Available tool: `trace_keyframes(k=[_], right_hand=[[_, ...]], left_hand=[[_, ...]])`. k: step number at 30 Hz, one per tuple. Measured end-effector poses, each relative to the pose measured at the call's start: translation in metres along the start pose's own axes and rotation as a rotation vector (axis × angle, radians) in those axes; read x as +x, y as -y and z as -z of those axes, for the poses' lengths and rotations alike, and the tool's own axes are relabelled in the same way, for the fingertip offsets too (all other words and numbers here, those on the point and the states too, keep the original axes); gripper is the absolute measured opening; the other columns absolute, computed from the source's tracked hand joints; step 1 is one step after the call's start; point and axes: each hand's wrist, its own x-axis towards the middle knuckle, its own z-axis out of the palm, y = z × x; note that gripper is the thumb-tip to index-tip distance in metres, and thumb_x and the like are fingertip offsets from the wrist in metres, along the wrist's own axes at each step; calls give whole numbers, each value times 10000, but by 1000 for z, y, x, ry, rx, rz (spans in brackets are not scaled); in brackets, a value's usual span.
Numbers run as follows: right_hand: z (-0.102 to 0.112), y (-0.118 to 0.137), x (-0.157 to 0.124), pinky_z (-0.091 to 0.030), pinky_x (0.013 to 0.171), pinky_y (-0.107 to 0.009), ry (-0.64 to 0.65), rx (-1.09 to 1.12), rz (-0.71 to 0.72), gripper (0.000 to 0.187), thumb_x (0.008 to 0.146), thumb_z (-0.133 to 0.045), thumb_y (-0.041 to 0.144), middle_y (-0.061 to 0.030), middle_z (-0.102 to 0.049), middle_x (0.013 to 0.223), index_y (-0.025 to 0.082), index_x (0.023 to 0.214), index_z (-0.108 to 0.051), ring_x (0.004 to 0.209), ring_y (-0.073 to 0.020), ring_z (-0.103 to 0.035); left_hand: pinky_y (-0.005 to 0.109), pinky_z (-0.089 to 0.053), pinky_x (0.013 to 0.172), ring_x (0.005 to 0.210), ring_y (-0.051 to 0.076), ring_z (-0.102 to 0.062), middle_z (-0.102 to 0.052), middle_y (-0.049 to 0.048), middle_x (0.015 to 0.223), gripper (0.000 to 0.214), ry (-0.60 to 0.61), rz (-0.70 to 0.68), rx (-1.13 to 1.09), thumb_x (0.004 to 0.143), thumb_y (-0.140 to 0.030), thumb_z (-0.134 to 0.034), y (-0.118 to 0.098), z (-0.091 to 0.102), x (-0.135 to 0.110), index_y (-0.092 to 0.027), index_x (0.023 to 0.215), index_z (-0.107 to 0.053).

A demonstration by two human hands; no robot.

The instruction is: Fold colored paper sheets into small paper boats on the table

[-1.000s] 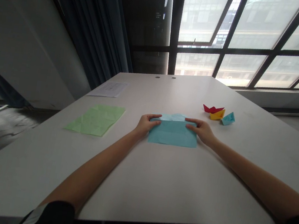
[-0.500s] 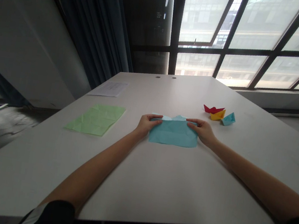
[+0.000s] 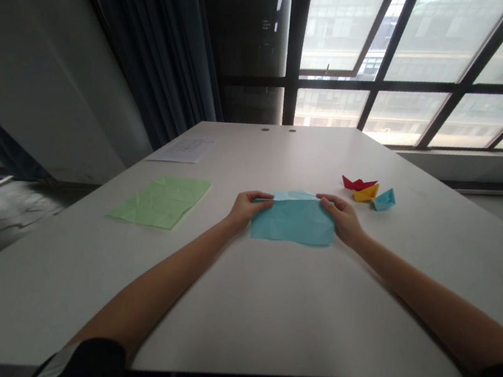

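Note:
A light blue sheet of paper (image 3: 292, 221) lies folded over on the white table (image 3: 262, 303) in front of me. My left hand (image 3: 247, 207) pinches its far left corner. My right hand (image 3: 344, 218) pinches its far right corner. The upper layer of the sheet is drawn up toward the far edge, where a thin paler strip still shows.
A creased green sheet (image 3: 161, 200) lies to the left. A white printed page (image 3: 184, 149) sits farther back on the left. Three small folded paper boats, red (image 3: 357, 183), yellow (image 3: 366, 193) and blue (image 3: 384, 199), stand to the right. Large windows are beyond the table.
Both hands have carried the near layer of the blue sheet farther away from me, so it covers more of the paler part at the far edge.

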Motion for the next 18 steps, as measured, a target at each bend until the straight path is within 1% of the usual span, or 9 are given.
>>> trace_keyframes(k=[3, 6, 7, 9, 12, 14, 15, 16, 18], right_hand=[[6, 4, 4, -417, 488, -229, -18, 130, -83, 444, 712, -595, 528, 26, -600, 652, 252, 1059, -582, 534, -110, -525], [14, 7, 9, -484, 549, -306, 10, 214, -264, 510, 786, -443, 594, -23, -649, 732, 247, 1156, -493, 582, -166, -592], [16, 7, 10, -499, 580, -331, 44, 226, -326, 508, 808, -402, 589, -46, -665, 783, 232, 1159, -489, 611, -180, -611], [18, 8, 9, -513, 658, -353, 156, 242, -424, 470, 847, -363, 541, -72, -679, 878, 209, 1148, -505, 688, -191, -638], [16, 9, 3, -499, 786, -337, 380, 266, -522, 402, 879, -359, 462, -60, -677, 960, 202, 1129, -537, 828, -183, -643], [12, 9, -2, -483, 832, -322, 510, 258, -556, 357, 885, -382, 401, -46, -672, 987, 214, 1147, -535, 880, -174, -634], [10, 9, -4, -480, 841, -320, 558, 249, -546, 335, 881, -406, 351, -37, -666, 1008, 229, 1172, -518, 892, -168, -630], [9, 9, -6, -479, 845, -321, 591, 243, -518, 340, 871, -429, 295, -27, -655, 1037, 249, 1202, -492, 903, -161, -626], [6, 10, -8, -480, 850, -332, 611, 253, -439, 411, 850, -448, 224, -11, -617, 1119, 293, 1255, -429, 934, -151, -614]], left_hand=[[232, -429, 569, 557, 98, -549, -642, 10, 626, 326, 84, 101, -106, 481, -270, -806, -5, 5, 1, -147, 765, -703], [228, -440, 547, 521, 91, -555, -628, -2, 587, 322, 161, 173, -209, 459, -235, -817, -10, 9, 0, -142, 740, -692], [225, -444, 547, 523, 91, -561, -629, -3, 589, 313, 181, 180, -234, 453, -222, -818, -11, 9, -1, -142, 727, -689], [219, -452, 557, 544, 92, -579, -641, -3, 615, 294, 225, 187, -267, 448, -199, -819, -13, 9, -3, -143, 703, -684], [215, -462, 580, 575, 98, -602, -659, 0, 651, 281, 310, 213, -266, 443, -168, -820, -14, 8, -6, -144, 686, -680], [212, -464, 578, 568, 97, -605, -660, 2, 642, 276, 377, 237, -246, 449, -162, -820, -15, 7, -8, -140, 685, -679], [212, -466, 577, 566, 98, -607, -660, 4, 639, 275, 413, 249, -234, 457, -164, -818, -15, 7, -9, -137, 693, -680], [213, -469, 578, 567, 98, -608, -661, 7, 640, 277, 447, 259, -222, 467, -168, -816, -16, 7, -9, -135, 706, -681], [219, -479, 592, 585, 102, -614, -666, 13, 660, 293, 500, 282, -192, 485, -171, -811, -18, 7, -11, -133, 746, -684]])
